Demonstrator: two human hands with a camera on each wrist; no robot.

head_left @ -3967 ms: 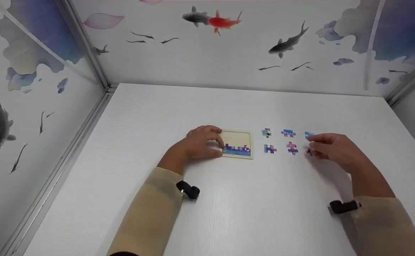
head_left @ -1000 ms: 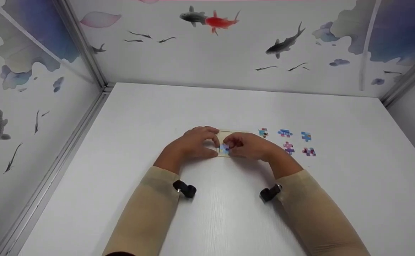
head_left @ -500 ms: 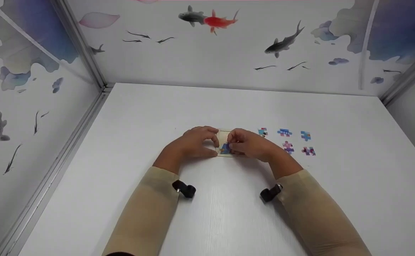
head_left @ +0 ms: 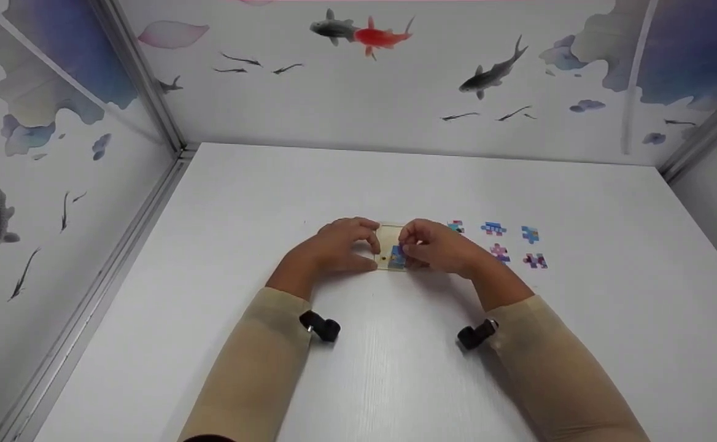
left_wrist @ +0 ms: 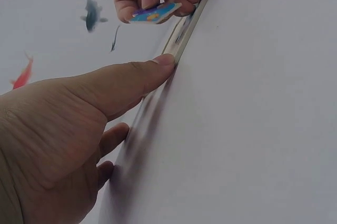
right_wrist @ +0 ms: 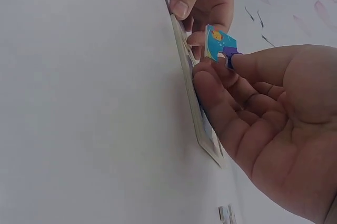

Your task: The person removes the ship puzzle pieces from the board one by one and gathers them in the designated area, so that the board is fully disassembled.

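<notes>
In the head view my left hand [head_left: 340, 245] grips the left edge of a small square wooden puzzle tray [head_left: 389, 234], thumb at its near corner and a finger at the far one. My right hand [head_left: 443, 247] pinches a blue-and-purple jigsaw piece [head_left: 398, 256] over the tray. The right wrist view shows this puzzle piece [right_wrist: 221, 40] tilted, with an orange fish printed on it and the thumb on its purple part. Bare pale wood shows in the tray's left and upper parts; its right side lies hidden under the right hand.
Several loose jigsaw pieces lie right of the tray in two rows, among them a blue one [head_left: 530, 234], a pink one [head_left: 499, 252] and a purple-pink one [head_left: 535, 261]. The white table [head_left: 358, 368] ends at printed walls [head_left: 395, 92] behind and left.
My right hand has come left from the loose pieces to the tray, then shifted slightly right with the puzzle piece. A purple loose piece has left its place. The left hand stays at the tray.
</notes>
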